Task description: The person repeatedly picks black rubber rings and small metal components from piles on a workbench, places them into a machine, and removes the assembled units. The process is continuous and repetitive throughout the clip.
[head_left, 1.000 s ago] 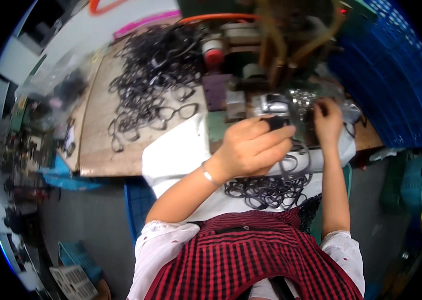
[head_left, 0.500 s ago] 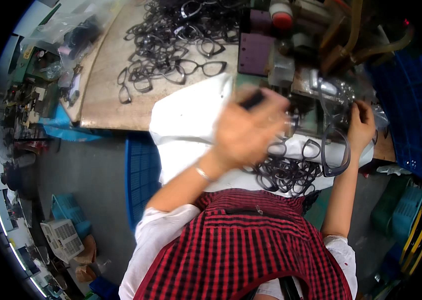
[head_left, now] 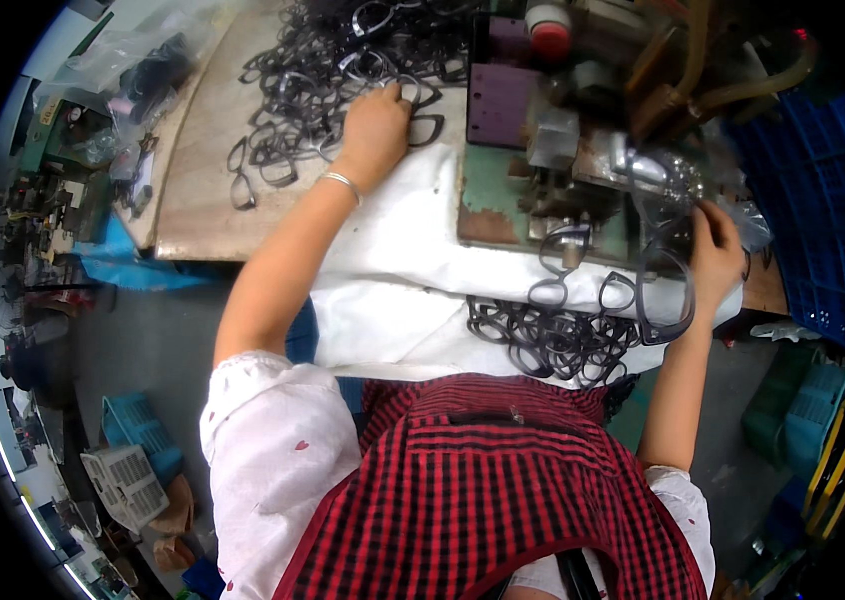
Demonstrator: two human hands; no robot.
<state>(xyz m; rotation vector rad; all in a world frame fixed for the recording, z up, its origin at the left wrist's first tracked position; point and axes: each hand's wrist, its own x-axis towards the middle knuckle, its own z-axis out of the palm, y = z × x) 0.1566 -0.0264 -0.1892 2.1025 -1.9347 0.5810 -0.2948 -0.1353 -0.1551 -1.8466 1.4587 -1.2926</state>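
Observation:
A heap of dark eyeglass frames (head_left: 293,95) without lenses is spread over the worktable at the far left. My left hand (head_left: 375,135) is at the near right edge of this heap, its fingers curled round an eyeglass frame (head_left: 427,131) whose one rim sticks out beside them. To the right, next to a small machine (head_left: 553,140), my right hand (head_left: 718,255) is closed on another eyeglass frame (head_left: 665,335), which stands tilted with one rim hanging low. A second pile of eyeglass frames (head_left: 558,340) lies on white cloth (head_left: 383,320) near my lap.
A single frame (head_left: 548,292) leans at the machine's front edge. Brown hoses (head_left: 753,95) curve over the machine. Blue crates (head_left: 813,220) stand at the right. Plastic bags (head_left: 103,65) lie at the far left. Baskets (head_left: 128,480) are on the floor.
My left hand has moved from in front of the machine, left and away from me, to the heap, where its fingers are on a frame. My right hand has stayed nearly still.

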